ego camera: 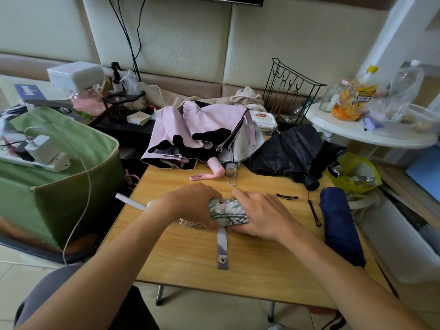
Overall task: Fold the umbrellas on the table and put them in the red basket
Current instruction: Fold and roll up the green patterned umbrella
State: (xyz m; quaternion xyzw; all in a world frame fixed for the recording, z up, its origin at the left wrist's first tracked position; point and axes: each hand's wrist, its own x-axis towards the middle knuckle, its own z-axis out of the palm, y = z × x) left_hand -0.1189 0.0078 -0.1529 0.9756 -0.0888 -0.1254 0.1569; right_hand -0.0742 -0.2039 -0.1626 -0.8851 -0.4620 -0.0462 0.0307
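Observation:
A rolled green-and-white patterned umbrella (227, 211) lies across the middle of the wooden table (190, 263). My left hand (192, 206) grips its left end and my right hand (264, 215) presses its right end. Its closing strap (222, 248) with a snap hangs loose toward me. A folded navy umbrella (339, 225) lies at the table's right. Behind are an unfolded pink umbrella (190, 129) with a pink handle (215, 169), a grey umbrella (238, 148), and a crumpled black umbrella (290, 151). No red basket is in view.
A green fabric bin (59, 177) with a white charger stands at the left. A round white side table (371, 134) with bottles is at the back right, a black wire rack (290, 91) behind. A yellow bag (354, 172) sits off the table's right edge.

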